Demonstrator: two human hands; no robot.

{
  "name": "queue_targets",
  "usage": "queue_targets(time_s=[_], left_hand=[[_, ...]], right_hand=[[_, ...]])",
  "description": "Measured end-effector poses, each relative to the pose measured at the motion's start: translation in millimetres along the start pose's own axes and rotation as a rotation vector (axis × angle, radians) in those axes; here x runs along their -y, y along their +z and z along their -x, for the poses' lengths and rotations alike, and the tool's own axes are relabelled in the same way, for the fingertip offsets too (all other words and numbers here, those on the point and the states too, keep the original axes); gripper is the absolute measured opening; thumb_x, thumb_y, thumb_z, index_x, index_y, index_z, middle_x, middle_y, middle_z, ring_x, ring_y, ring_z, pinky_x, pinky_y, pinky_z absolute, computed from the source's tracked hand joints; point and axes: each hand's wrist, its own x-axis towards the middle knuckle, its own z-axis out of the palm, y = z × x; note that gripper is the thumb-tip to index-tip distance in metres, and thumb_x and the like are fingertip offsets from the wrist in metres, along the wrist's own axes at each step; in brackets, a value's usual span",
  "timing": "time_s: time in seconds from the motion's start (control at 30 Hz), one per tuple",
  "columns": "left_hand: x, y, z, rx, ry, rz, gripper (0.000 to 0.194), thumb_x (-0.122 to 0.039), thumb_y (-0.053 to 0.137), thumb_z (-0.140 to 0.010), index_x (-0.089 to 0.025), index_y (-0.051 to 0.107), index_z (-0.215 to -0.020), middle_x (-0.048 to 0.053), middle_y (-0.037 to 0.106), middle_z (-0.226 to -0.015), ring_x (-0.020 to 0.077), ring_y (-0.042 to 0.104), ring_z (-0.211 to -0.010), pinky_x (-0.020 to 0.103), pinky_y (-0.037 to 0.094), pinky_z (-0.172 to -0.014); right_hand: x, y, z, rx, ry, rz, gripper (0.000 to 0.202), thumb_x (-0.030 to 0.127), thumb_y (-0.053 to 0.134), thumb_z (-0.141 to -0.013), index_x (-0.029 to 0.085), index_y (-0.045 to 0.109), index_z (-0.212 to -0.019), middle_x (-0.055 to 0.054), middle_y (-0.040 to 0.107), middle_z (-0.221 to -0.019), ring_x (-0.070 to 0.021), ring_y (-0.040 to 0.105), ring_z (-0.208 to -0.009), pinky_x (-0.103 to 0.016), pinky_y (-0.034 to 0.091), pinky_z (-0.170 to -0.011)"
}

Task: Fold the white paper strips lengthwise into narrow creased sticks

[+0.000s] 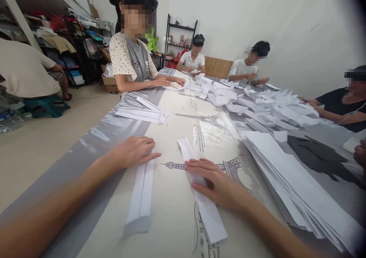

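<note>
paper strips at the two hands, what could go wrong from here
The left strip might slide, as the left hand covers only its far end. The right strip could crease askew if the right hand presses unevenly on it. The stack of sheets lies near the right forearm, which might nudge it.

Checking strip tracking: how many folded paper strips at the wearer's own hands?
2: one folded paper strip at the left hand, a second strip under the right hand. More may be hidden underneath.
</note>
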Motion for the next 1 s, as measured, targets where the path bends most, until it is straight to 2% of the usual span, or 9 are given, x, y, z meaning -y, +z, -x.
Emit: queue_targets(time_s=[0.07, 0.13, 0.17, 0.23, 0.3, 0.4, 0.53, 0.7, 1.0], left_hand=[[-14.7, 3.0, -3.0, -0.055, 0.003, -0.062, 0.044, -0.038, 0.035, -0.109, -0.016, 0.068, -0.090, 0.009, 0.072, -0.101, 0.0213, 0.070, -0.091, 0.032, 0.055, -0.074], [-44.7, 8.0, -6.7, -0.105, -0.017, -0.029, 0.034, -0.033, 0.038, -0.108, -0.015, 0.066, -0.112, 0.011, 0.070, -0.113, 0.0217, 0.068, -0.101, 0.034, 0.057, -0.082], [-61.0, 10.6, -8.2, -0.086, -0.002, -0.022, 0.032, -0.030, 0.039, -0.108, -0.013, 0.064, -0.117, 0.012, 0.069, -0.115, 0.0234, 0.067, -0.106, 0.035, 0.057, -0.085], [-87.9, 15.0, -9.6, -0.061, 0.052, -0.048, 0.032, -0.028, 0.040, -0.107, -0.009, 0.064, -0.115, 0.016, 0.069, -0.113, 0.0280, 0.066, -0.111, 0.041, 0.056, -0.092], [-101.3, 17.6, -9.0, -0.035, 0.054, -0.051, 0.031, -0.025, 0.039, -0.106, -0.007, 0.063, -0.114, 0.018, 0.068, -0.113, 0.0305, 0.064, -0.115, 0.045, 0.056, -0.095], [-101.4, 19.5, -6.7, -0.027, 0.014, 0.010, 0.031, -0.023, 0.037, -0.107, -0.009, 0.062, -0.116, 0.018, 0.067, -0.117, 0.0300, 0.064, -0.117, 0.046, 0.056, -0.095], [-95.0, 21.5, -4.6, -0.007, -0.009, 0.047, 0.034, -0.028, 0.038, -0.107, -0.008, 0.058, -0.127, 0.020, 0.062, -0.132, 0.0307, 0.060, -0.126, 0.048, 0.053, -0.102], [-92.9, 22.9, -3.9, 0.035, -0.038, 0.130, 0.041, -0.032, 0.039, -0.107, -0.011, 0.051, -0.140, 0.020, 0.054, -0.147, 0.0306, 0.051, -0.138, 0.049, 0.047, -0.111], [-94.2, 28.2, -3.5, 0.014, -0.007, 0.071, 0.044, -0.031, 0.036, -0.108, -0.003, 0.053, -0.137, 0.025, 0.055, -0.144, 0.0329, 0.052, -0.137, 0.048, 0.048, -0.111]], right_hand=[[8.9, 1.0, -0.9, 0.022, -0.010, -0.017, 0.055, 0.031, 0.064, -0.097, 0.032, 0.048, -0.150, 0.000, 0.054, -0.152, -0.0208, 0.046, -0.144, -0.052, 0.029, -0.126], [13.9, 0.3, -0.9, 0.047, -0.018, -0.031, 0.054, 0.033, 0.065, -0.097, 0.031, 0.050, -0.148, 0.000, 0.055, -0.152, -0.0205, 0.047, -0.143, -0.051, 0.027, -0.126], [15.1, -0.4, -0.7, 0.060, -0.028, -0.040, 0.053, 0.033, 0.065, -0.096, 0.030, 0.051, -0.148, 0.000, 0.054, -0.152, -0.0206, 0.047, -0.143, -0.051, 0.026, -0.127], [15.8, -1.7, 0.2, 0.085, -0.056, -0.058, 0.052, 0.034, 0.066, -0.096, 0.030, 0.053, -0.146, -0.001, 0.053, -0.153, -0.0205, 0.049, -0.142, -0.050, 0.026, -0.127], [15.7, -2.6, 1.3, 0.093, -0.079, -0.067, 0.052, 0.033, 0.066, -0.096, 0.029, 0.053, -0.146, -0.002, 0.053, -0.153, -0.0204, 0.050, -0.141, -0.049, 0.027, -0.126], [15.9, -3.7, 2.7, 0.093, -0.086, -0.050, 0.050, 0.035, 0.064, -0.098, 0.030, 0.053, -0.146, -0.002, 0.049, -0.156, -0.0221, 0.042, -0.147, -0.049, 0.031, -0.125], [15.1, -4.6, 4.5, 0.108, -0.034, 0.004, 0.051, 0.039, 0.062, -0.098, 0.034, 0.052, -0.147, 0.001, 0.030, -0.167, -0.0256, 0.024, -0.155, -0.050, 0.038, -0.121], [8.8, -2.2, 7.2, 0.085, -0.035, 0.039, 0.069, 0.046, 0.061, -0.098, 0.026, 0.034, -0.159, -0.006, 0.032, -0.166, -0.0269, 0.028, -0.153, -0.051, 0.037, -0.122], [11.4, -5.0, 4.4, 0.098, -0.059, 0.068, 0.069, 0.049, 0.059, -0.099, 0.027, 0.034, -0.159, -0.004, 0.034, -0.165, -0.0277, 0.027, -0.154, -0.052, 0.036, -0.122]])
